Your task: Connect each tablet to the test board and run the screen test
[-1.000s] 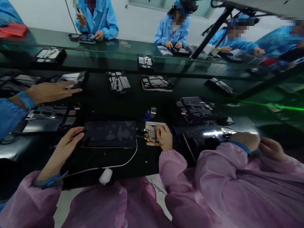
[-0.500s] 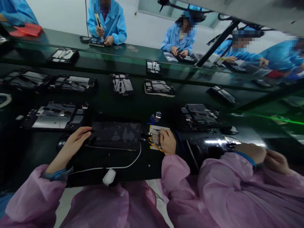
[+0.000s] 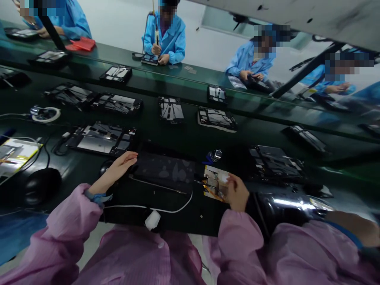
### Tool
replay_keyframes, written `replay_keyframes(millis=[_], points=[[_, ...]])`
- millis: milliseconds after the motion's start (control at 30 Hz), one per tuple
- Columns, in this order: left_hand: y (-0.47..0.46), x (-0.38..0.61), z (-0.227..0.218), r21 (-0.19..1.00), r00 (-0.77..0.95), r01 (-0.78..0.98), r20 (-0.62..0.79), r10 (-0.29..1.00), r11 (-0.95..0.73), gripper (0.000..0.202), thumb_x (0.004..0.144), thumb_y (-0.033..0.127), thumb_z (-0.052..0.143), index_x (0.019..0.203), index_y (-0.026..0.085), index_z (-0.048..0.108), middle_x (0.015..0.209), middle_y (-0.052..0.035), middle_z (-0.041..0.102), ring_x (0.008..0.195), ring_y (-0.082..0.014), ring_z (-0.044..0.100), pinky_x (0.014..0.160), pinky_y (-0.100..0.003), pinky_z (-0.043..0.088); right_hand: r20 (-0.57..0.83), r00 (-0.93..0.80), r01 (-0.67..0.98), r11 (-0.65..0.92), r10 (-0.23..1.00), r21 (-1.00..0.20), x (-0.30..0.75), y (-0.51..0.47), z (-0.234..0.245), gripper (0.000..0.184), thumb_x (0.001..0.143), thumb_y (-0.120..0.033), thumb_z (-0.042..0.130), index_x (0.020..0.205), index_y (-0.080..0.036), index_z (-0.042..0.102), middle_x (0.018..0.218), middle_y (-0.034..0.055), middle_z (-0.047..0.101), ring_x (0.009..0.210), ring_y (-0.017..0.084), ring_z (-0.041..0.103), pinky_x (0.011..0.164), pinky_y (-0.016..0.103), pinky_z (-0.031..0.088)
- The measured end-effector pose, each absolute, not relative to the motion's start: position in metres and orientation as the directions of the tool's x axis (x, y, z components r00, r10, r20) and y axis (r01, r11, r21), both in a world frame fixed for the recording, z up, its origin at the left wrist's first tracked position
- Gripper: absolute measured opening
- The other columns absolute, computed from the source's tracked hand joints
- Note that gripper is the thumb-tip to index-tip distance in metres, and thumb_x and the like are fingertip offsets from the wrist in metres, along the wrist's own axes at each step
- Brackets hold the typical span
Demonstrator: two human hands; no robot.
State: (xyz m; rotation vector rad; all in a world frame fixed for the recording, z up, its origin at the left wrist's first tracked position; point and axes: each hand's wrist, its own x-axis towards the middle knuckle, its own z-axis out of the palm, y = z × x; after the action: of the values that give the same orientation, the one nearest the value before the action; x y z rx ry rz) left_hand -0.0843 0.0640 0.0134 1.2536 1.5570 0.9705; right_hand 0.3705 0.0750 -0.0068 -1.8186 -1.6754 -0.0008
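A dark flat screen panel (image 3: 166, 170) with pale smudge-like patches lies in front of me. At its left end my left hand (image 3: 121, 168) rests with fingers stretched out, the tips at the panel's edge. My right hand (image 3: 238, 193) pinches the right edge of a flat circuit board (image 3: 216, 183) with pale, yellow-edged borders and an orange ribbon strip. The board lies at the panel's right end, where dark connecting pieces run between them. A thin metal rod-like piece (image 3: 158, 185) lies along the panel's near side, close to a white cable (image 3: 148, 206).
An opened tablet (image 3: 103, 138) lies behind my left hand, another opened tablet (image 3: 276, 163) to the right. Several more stand further back. A small shiny metal part (image 3: 216, 154) sits behind the board. A co-worker's pink sleeve (image 3: 297, 245) is close on my right; others in blue work opposite.
The view has turned left, so everything sits further right. My right hand has shifted to the board's right edge, baring more of the board. My left hand stays at the panel's left end.
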Motion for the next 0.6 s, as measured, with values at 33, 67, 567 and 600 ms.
replay_keyframes(millis=[33, 67, 567, 600], points=[[0.065, -0.085, 0.01, 0.942, -0.091, 0.298, -0.132, 0.987, 0.154, 0.036, 0.079, 0.045, 0.056, 0.106, 0.022, 0.058, 0.114, -0.006, 0.063, 0.11, -0.022, 0.058, 0.102, -0.039, 0.041, 0.451, 0.205, 0.884, 0.033, 0.869, -0.466, 0.371, 0.067, 0.006, 0.038, 0.086, -0.029, 0.032, 0.099, -0.012, 0.064, 0.082, 0.0081, 0.066, 0.07, 0.016, 0.061, 0.072, 0.031, 0.05], [0.066, -0.085, 0.005, 0.94, -0.083, 0.321, -0.094, 0.992, 0.116, 0.035, 0.08, 0.043, 0.055, 0.107, 0.021, 0.057, 0.114, -0.0061, 0.063, 0.109, -0.0215, 0.058, 0.101, -0.039, 0.042, 0.49, 0.232, 0.882, 0.03, 0.84, -0.47, 0.37, 0.057, 0.02, 0.036, 0.087, -0.029, 0.034, 0.1, -0.013, 0.064, 0.083, 0.0083, 0.067, 0.072, 0.017, 0.062, 0.073, 0.032, 0.05], [0.06, -0.082, -0.004, 0.886, -0.08, 0.46, 0.114, 0.99, -0.065, 0.037, 0.082, 0.016, 0.043, 0.118, 0.021, 0.052, 0.116, -0.0068, 0.059, 0.112, -0.0204, 0.054, 0.103, -0.042, 0.039, 0.468, -0.354, 0.69, 0.564, 0.81, -0.453, 0.189, 0.014, 0.005, 0.038, 0.087, -0.014, 0.044, 0.123, -0.019, 0.052, 0.114, 0.01, 0.063, 0.115, 0.023, 0.054, 0.093, 0.043, 0.046], [0.06, -0.082, -0.003, 0.889, -0.077, 0.453, 0.111, 0.991, -0.064, 0.038, 0.082, 0.015, 0.043, 0.118, 0.021, 0.052, 0.116, -0.0067, 0.059, 0.112, -0.0203, 0.054, 0.103, -0.042, 0.038, 0.464, -0.355, 0.691, 0.562, 0.812, -0.455, 0.188, 0.016, 0.002, 0.037, 0.087, -0.015, 0.045, 0.123, -0.019, 0.052, 0.114, 0.0103, 0.063, 0.115, 0.023, 0.054, 0.094, 0.043, 0.045]])
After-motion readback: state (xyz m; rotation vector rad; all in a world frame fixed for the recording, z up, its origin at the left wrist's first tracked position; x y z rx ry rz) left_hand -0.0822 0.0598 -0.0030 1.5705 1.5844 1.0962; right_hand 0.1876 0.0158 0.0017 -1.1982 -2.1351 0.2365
